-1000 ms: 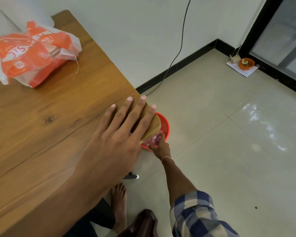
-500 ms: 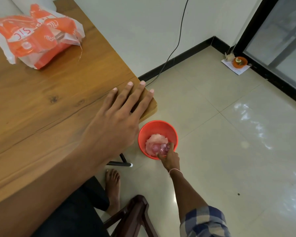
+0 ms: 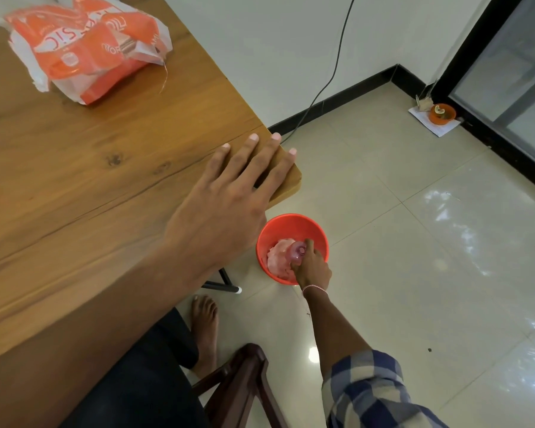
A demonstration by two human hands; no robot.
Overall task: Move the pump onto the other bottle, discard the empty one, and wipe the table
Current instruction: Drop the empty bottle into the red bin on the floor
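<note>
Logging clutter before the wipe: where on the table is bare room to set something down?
Bare wood runs across the table between the orange bag at the far edge and the left hand flat on the right corner, and on toward the near-left. Crowded: the red bin, where the right hand holds the bottle.

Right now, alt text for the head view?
The person's right hand holds a clear bottle down inside an orange bin on the tiled floor beside the wooden table. Their left hand rests flat on the table's corner; an orange bag lies farther back.
</note>
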